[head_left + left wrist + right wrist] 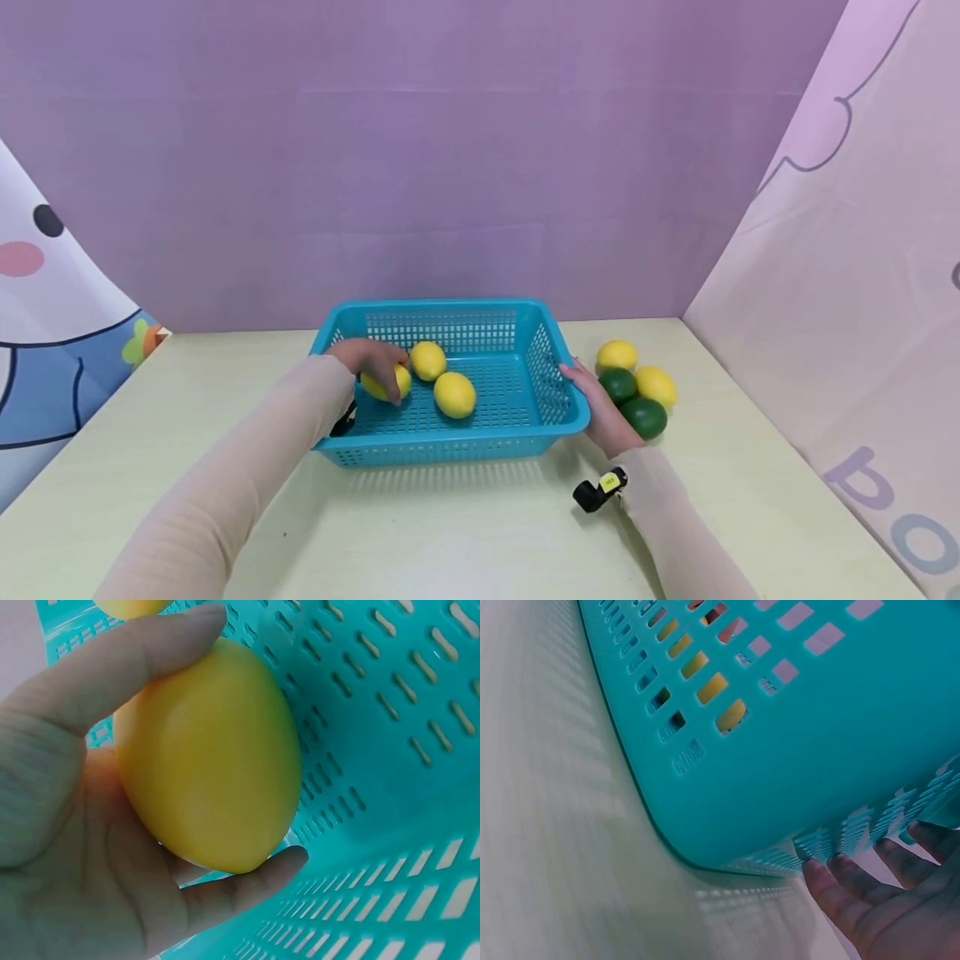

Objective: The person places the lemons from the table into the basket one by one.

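Inside the blue perforated basket (495, 417), my left hand (375, 362) grips a lemon (210, 757) with thumb and fingers around it. Two more lemons lie on the basket floor to the right of that hand: one lemon (428, 361) towards the back, another lemon (454, 395) nearer the front. My right hand (600, 408) is outside the basket at its right end. Fairly straight fingers (840, 896) touch the perforated end wall, with fingertips spread along it in the right wrist view.
Right of my right hand, two lemons (656, 386) and two dark green fruits (643, 418) lie grouped on the pale table (450, 533). A purple backdrop (480, 167) stands behind the table, and printed cloth sheets (847, 275) border both sides.
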